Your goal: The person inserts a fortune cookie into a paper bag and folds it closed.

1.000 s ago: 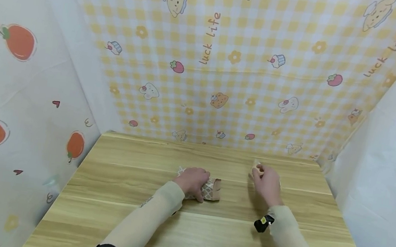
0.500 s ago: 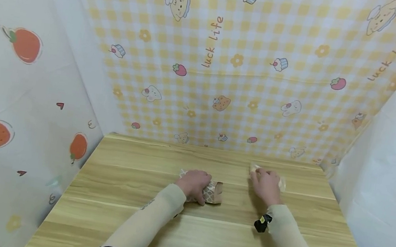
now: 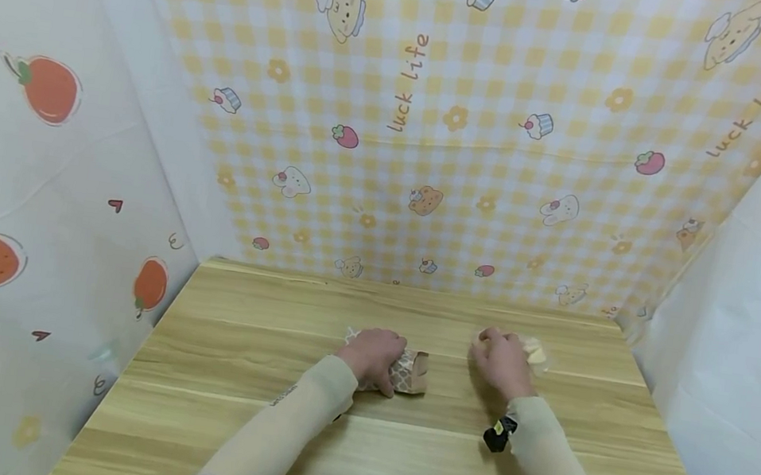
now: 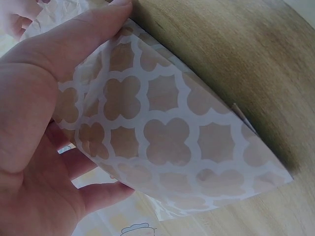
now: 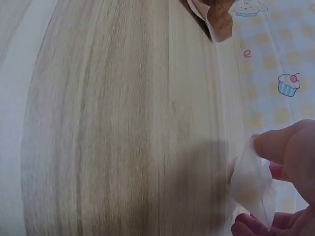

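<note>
My left hand [image 3: 374,355] grips a brown paper bag [image 3: 408,372] with a white lattice pattern, lying on the table. In the left wrist view the thumb lies over the patterned bag [image 4: 167,140] and fingers show beneath it. The bag's torn-looking brown end [image 5: 220,20] points to the right, towards my other hand. Right of the bag, my right hand [image 3: 504,364] pinches a small see-through packet [image 3: 536,356] with something pale yellow inside. The right wrist view shows thumb and fingers on the packet [image 5: 252,189]; its contents are blurred there.
The wooden table [image 3: 393,472] meets a yellow checked cloth [image 3: 477,162] at its back edge. A white cloth with fruit prints [image 3: 72,165] hangs on the left, and a plain white sheet [image 3: 752,319] on the right.
My right hand has moved a little left and nearer with the packet, and more of the packet shows on its right side. The left hand and paper bag stay in place.
</note>
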`<action>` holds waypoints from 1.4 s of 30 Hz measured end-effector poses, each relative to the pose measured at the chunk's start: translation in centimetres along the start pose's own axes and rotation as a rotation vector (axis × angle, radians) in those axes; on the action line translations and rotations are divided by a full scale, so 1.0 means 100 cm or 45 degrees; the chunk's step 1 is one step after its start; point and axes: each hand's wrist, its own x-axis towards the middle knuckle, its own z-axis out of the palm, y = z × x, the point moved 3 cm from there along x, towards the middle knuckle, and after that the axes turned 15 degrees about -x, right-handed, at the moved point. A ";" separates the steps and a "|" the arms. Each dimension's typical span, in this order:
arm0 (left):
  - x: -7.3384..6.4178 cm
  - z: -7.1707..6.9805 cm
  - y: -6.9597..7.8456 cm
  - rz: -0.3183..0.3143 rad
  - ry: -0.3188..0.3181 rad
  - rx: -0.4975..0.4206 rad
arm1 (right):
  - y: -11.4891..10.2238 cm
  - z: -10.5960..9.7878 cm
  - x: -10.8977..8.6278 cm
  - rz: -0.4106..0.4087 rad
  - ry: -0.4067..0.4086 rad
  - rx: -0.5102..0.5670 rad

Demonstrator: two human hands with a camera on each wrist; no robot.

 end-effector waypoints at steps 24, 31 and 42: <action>-0.004 0.000 0.001 0.014 -0.003 0.003 | 0.007 0.005 -0.005 0.038 0.055 -0.032; -0.004 -0.003 0.002 0.016 -0.003 0.020 | 0.006 0.007 -0.008 -0.028 0.063 -0.078; -0.002 -0.003 0.002 0.004 0.004 0.028 | 0.009 0.007 -0.011 -0.034 0.073 0.017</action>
